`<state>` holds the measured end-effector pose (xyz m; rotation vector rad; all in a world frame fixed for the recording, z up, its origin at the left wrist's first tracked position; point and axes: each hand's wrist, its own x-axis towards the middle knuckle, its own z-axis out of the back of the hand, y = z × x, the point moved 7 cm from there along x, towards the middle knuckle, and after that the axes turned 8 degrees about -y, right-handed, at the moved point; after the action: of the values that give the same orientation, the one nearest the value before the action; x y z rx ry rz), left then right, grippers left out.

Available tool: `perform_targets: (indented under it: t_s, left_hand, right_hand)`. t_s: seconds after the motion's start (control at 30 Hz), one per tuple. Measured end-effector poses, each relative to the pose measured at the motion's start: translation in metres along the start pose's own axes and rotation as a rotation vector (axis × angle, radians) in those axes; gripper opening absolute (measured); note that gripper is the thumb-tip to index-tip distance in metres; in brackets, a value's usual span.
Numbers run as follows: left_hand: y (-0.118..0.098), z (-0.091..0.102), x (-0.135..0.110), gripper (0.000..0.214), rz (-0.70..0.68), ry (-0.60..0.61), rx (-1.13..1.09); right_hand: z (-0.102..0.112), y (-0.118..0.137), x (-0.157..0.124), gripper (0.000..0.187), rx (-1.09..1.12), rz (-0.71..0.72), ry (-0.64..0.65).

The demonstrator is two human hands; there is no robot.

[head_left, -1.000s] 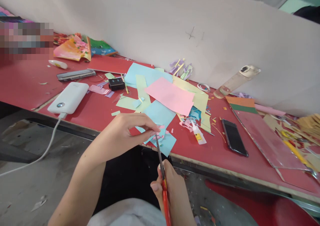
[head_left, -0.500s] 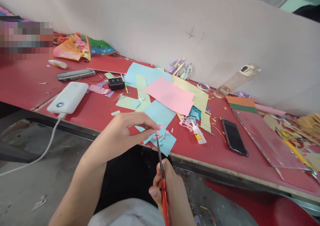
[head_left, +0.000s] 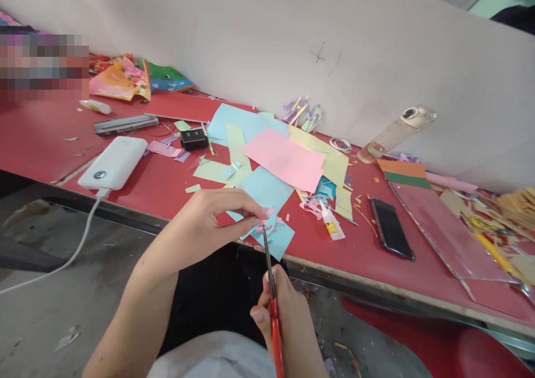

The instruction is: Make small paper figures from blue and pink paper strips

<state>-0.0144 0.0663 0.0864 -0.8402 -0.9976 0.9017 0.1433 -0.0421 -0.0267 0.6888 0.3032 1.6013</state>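
My left hand (head_left: pixel 228 216) is closed in a pinch, thumb against fingertips, on what looks like a small piece of paper; the fingers mostly hide it. Red-handled scissors (head_left: pixel 271 289) are in my right hand (head_left: pixel 288 311), which is wrapped round their handles below the table edge. The blades point up and away from me, their tips close to the left fingertips. Just under the pinch, small pink and blue scraps (head_left: pixel 270 224) lie on a light blue sheet (head_left: pixel 284 244) at the table's edge. A larger pink sheet (head_left: pixel 286 158) lies farther back.
On the red table (head_left: pixel 234 180) a white power bank (head_left: pixel 112 163) with a cable stands left, near a small black box (head_left: pixel 194 139). To the right are a glue bottle (head_left: pixel 332 224), a phone (head_left: pixel 392 227) and a leaning clear bottle (head_left: pixel 395 135). A wall (head_left: pixel 267 43) rises behind.
Both hands stay nearly in place, with only a very slight shift of the scissors and the left fingertips. Nothing is picked up or let go.
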Motion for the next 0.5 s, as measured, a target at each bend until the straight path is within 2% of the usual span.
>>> perform_targets:
  t_s: [0.5]
  left_hand:
    - [-0.0008, -0.0011, -0.0004, 0.015, -0.016, -0.002, 0.024]
  right_hand:
    - [0.001, -0.0003, 0.0009, 0.045, -0.093, 0.032, 0.0]
